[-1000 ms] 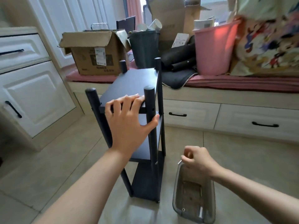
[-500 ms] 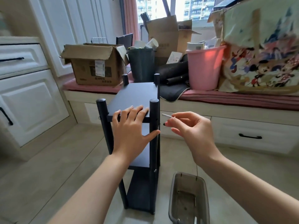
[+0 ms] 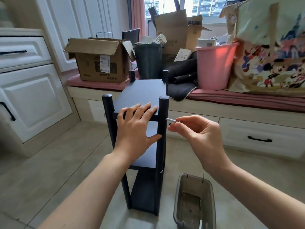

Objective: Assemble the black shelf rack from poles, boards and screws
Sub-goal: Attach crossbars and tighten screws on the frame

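The black shelf rack (image 3: 145,91) stands upright on the tiled floor, with three boards between four poles. My left hand (image 3: 137,128) lies on the near edge of the top board, fingers straight, thumb against the near right pole (image 3: 162,129). My right hand (image 3: 196,134) pinches a silver screw (image 3: 172,120) whose tip points at that pole, just below the top board. A screw head shows lower on the same pole (image 3: 161,171).
A clear plastic tray (image 3: 194,202) with a few small parts sits on the floor at the right of the rack. Behind stand a window bench with drawers, a cardboard box (image 3: 99,61), a dark bin (image 3: 148,60) and a pink bucket (image 3: 214,65). White cabinets line the left.
My right hand rose from the tray with a screw and brought it to the near right pole. My left hand stayed on the top board.
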The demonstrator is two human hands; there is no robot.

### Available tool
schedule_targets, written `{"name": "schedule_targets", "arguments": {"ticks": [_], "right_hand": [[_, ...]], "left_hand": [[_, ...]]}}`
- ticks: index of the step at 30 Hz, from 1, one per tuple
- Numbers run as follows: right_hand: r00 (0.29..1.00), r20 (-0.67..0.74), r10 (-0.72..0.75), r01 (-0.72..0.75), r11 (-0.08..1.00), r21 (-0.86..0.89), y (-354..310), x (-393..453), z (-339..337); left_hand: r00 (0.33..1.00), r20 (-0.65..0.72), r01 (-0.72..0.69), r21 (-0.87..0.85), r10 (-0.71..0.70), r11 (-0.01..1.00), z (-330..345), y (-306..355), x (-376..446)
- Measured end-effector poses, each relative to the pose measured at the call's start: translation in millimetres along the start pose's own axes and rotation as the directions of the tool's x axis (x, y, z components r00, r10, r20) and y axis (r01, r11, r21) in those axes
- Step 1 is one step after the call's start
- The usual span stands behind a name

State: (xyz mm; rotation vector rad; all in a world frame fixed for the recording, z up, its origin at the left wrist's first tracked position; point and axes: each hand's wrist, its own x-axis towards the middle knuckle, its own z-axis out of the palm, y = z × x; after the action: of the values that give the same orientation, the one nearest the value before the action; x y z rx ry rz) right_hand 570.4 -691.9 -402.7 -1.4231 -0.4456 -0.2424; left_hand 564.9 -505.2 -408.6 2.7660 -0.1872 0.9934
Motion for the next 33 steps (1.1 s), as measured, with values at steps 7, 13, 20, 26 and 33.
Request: {"name": "schedule_targets", "arguments": {"ticks": [7, 13, 20, 26, 33], "right_hand": [[1.0, 0.01, -0.002, 0.002, 1.0, 0.015, 3, 1, 0], [0.998, 0.031, -0.054, 0.055, 0.997, -0.049, 7, 2, 3], [0.997, 0.032, -0.065, 0.067, 0.996, -0.059, 10, 5, 5], [0.997, 0.038, -0.062, 0.066, 0.993, -0.102, 11, 8, 8], [0.998, 0.04, -0.056, 0.061, 0.987, -0.151, 11, 12, 12]], "left_hand": [[1.0, 0.009, 0.01, -0.015, -0.009, 1.0, -1, 1, 0], [1.0, 0.015, 0.01, -0.004, -0.01, 1.0, -2, 1, -1], [0.999, 0.032, 0.004, 0.027, -0.005, 1.0, -4, 2, -1], [0.999, 0.051, 0.009, 0.025, -0.01, 1.0, -6, 4, -1], [0.998, 0.059, 0.014, 0.02, -0.015, 1.0, -7, 6, 0]]}}
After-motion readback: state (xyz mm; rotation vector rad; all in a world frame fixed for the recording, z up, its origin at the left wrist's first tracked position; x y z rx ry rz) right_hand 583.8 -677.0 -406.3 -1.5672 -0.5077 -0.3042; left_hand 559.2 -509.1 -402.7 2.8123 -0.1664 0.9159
